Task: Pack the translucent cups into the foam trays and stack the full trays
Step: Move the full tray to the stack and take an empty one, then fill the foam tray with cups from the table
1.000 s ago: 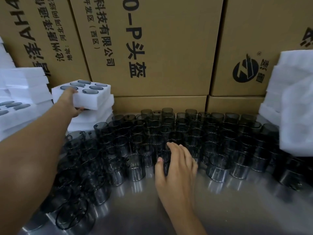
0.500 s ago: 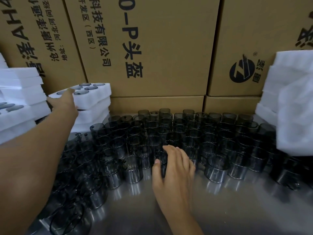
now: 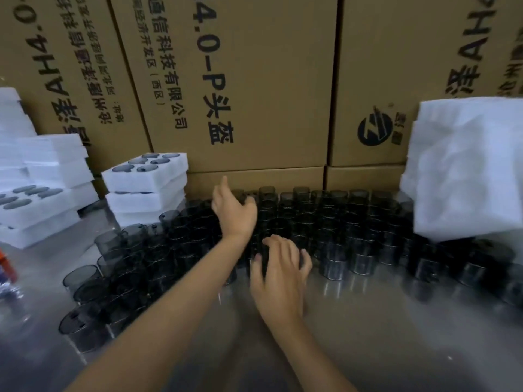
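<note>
Several dark translucent cups [image 3: 336,241] stand in rows across the steel table [image 3: 368,335]. My right hand [image 3: 280,267] sits at the front row, fingers and thumb curled over one cup [image 3: 266,257]. Over the back rows my left hand [image 3: 233,212] hovers empty, fingers relaxed and spread. A full foam tray [image 3: 147,176] with cups in its holes tops a small stack at the back left. More filled trays [image 3: 31,207] are stacked at the far left.
Tall cardboard boxes [image 3: 254,94] wall off the back of the table. A pile of white foam trays [image 3: 467,171] stands at the right, overhanging the cups. A red object [image 3: 5,267] lies at the left edge. Bare steel lies in front of the cups.
My left hand let go of the full tray on the back-left stack and swung right over the cups. My right hand's fingers curled down onto a front-row cup.
</note>
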The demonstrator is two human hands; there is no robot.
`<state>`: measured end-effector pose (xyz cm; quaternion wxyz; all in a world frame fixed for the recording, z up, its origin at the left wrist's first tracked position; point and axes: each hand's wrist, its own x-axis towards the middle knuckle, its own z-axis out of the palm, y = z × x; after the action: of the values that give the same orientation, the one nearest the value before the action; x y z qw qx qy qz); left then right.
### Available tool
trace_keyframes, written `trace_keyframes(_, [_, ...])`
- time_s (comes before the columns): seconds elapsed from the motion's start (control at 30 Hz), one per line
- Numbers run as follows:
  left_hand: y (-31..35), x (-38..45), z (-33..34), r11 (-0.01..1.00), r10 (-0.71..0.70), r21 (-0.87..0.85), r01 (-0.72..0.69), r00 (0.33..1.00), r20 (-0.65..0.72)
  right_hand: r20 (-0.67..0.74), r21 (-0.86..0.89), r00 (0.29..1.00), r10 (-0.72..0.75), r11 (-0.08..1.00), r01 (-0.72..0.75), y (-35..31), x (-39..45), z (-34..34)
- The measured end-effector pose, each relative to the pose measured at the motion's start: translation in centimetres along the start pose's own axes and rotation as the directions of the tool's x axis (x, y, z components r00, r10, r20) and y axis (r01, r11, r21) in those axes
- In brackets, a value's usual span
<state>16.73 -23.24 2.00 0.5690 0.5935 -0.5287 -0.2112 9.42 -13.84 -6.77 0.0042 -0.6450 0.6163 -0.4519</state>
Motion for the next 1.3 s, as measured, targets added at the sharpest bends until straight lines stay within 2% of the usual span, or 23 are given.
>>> trace_keyframes(0.1, [2.1, -5.5, 2.0, 0.998, 0.018, -0.069, -0.004, 0.978, 0.208, 0.069, -0.001, 0.997, -0.039, 0.999, 0.039, 1.9, -0.9, -2.0])
trace_keyframes(0.2, [4.4, -9.4, 4.5, 0.993, 0.057, -0.122, -0.008, 0.914, 0.402, -0.018, 0.026, 0.999, 0.036, 0.999, -0.036, 6.0, -1.2, -6.2])
trace_keyframes(0.33, [7.9, -12.7, 9.5, 0.996, 0.006, -0.076, 0.055, 0.771, 0.637, -0.145, -0.048, 0.985, 0.098, 0.993, -0.106, 11.4, -1.6, -12.7])
trace_keyframes(0.47, [10.7, -14.7, 15.0, 0.998, 0.016, -0.053, 0.032, 0.687, 0.727, -0.272, 0.038, 0.94, 0.204, 0.979, -0.202, 14.3, -0.8, -18.3])
trace_keyframes(0.6, [12.7, -15.9, 19.4, 0.978, 0.192, -0.08, -0.193, 0.679, 0.709, -0.461, 0.207, 0.831, 0.31, 0.949, -0.239, 15.8, 0.9, -22.0])
trace_keyframes(0.7, [13.0, -17.0, 21.7, 0.924, 0.284, -0.015, -0.383, 0.657, 0.699, -0.406, 0.364, 0.795, 0.45, 0.878, -0.312, 16.9, 2.0, -23.2])
trace_keyframes(0.8, [12.7, -18.3, 23.1, 0.937, 0.297, -0.043, -0.348, 0.723, 0.624, -0.284, 0.48, 0.786, 0.548, 0.791, -0.378, 17.5, 3.1, -23.9])
trace_keyframes(0.87, [12.8, -19.1, 23.1, 0.945, 0.313, -0.1, -0.312, 0.766, 0.561, -0.268, 0.512, 0.778, 0.568, 0.768, -0.385, 17.7, 3.6, -24.3])
trace_keyframes(1.0, [12.9, -20.4, 21.8, 0.9, 0.42, -0.077, -0.428, 0.808, 0.413, -0.264, 0.552, 0.8, 0.539, 0.764, -0.334, 17.7, 3.6, -24.7])
trace_keyframes(1.1, [13.2, -21.2, 19.6, 0.841, 0.5, 0.059, -0.538, 0.814, 0.297, -0.246, 0.586, 0.828, 0.505, 0.757, -0.288, 16.8, 3.1, -24.8])
trace_keyframes(1.2, [13.0, -22.0, 15.9, 0.779, 0.555, 0.187, -0.599, 0.796, 0.24, -0.221, 0.63, 0.841, 0.494, 0.731, -0.264, 15.4, 2.2, -24.7])
trace_keyframes(1.3, [11.7, -23.0, 11.6, 0.714, 0.597, 0.287, -0.639, 0.769, 0.228, -0.069, 0.655, 0.887, 0.456, 0.692, -0.305, 14.0, 1.0, -24.9])
